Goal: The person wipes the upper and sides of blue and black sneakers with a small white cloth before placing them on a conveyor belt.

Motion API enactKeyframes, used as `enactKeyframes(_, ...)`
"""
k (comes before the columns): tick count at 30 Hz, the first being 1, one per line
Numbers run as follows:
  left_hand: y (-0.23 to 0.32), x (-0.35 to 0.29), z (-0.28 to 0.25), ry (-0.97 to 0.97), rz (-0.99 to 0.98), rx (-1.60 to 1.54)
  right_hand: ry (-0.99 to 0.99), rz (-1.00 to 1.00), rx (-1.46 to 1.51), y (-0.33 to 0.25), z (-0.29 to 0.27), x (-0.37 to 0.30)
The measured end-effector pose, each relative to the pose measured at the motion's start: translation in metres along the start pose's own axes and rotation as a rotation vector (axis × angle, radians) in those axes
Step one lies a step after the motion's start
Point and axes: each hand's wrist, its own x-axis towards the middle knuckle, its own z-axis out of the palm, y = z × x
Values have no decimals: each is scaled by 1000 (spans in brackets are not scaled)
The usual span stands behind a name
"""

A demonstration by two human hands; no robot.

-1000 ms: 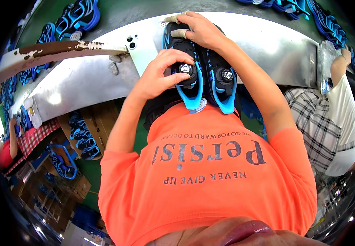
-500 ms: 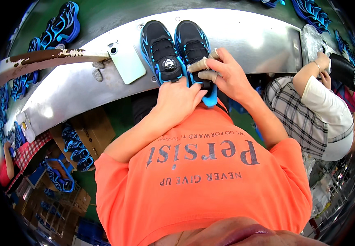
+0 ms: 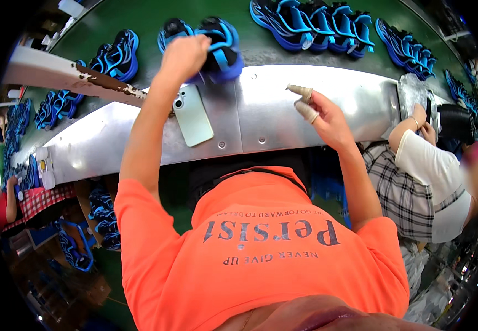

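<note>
A pair of black and blue sneakers sits on the green surface beyond the metal edge, both slightly blurred. My left hand is closed at the collars of the pair, between the left sneaker and the right sneaker; its fingertips are partly hidden. Over the metal edge, my right hand hovers with nothing in it, fingers apart. Pale finger covers sit on some of its fingertips. Below the sneakers a pale green phone lies on the metal.
More sneakers stand in rows on the green conveyor-like surface, with others at left. A chipped brown and white bar crosses from the left. To the right, a person in a plaid garment works at the metal edge.
My left hand has carried the sneakers from the near metal edge, away and to the left, onto the green surface. My right hand has let go of the right sneaker.
</note>
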Motion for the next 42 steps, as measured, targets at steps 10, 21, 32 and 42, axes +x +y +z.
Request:
enactKeyframes(10,103,-82,-3,-634,327,-785,-479,-52,-389,-10,26,-5)
enactKeyframes(21,106,-76,36,215,83,-321,57,-504,-754,14,-13,86)
enactKeyframes(32,-36,4,107,20,-368,132,280,-237,-1262,67,-72,196)
enactKeyframes(42,-99,35,134,393,-422,-214,-5,72,-1011,5,-62,181)
